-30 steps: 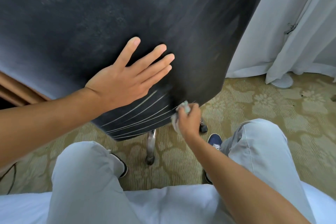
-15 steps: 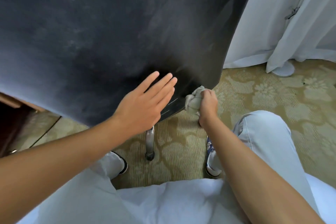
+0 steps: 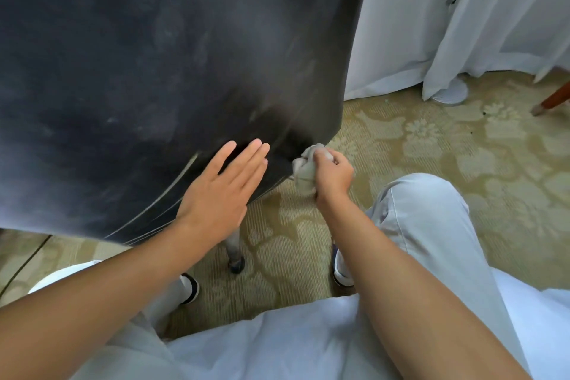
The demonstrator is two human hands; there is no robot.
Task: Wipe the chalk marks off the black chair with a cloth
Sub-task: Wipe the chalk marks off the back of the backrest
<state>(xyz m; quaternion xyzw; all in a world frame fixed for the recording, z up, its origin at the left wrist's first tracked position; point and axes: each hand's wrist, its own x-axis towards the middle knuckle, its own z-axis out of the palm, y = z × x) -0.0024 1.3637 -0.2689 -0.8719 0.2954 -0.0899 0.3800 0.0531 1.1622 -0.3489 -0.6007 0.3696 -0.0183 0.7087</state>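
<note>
The black chair back (image 3: 154,71) fills the upper left of the head view, smeared with pale chalk dust. Thin white chalk lines (image 3: 172,191) curve across its lower edge. My left hand (image 3: 222,194) lies flat on that lower part, fingers together and stretched out, holding nothing. My right hand (image 3: 333,173) is closed around a crumpled grey cloth (image 3: 303,168), pressed against the chair's lower right corner.
A metal chair leg (image 3: 234,250) stands on the patterned beige carpet (image 3: 431,145) below the chair. White curtains (image 3: 462,15) hang at the right, with a wooden furniture leg (image 3: 552,100) at the far right. My knees in grey trousers (image 3: 431,225) flank the chair.
My left hand slid down from the middle of the chair back to its lower edge. My right hand with the cloth moved up and right along the bottom corner. Fewer chalk lines show.
</note>
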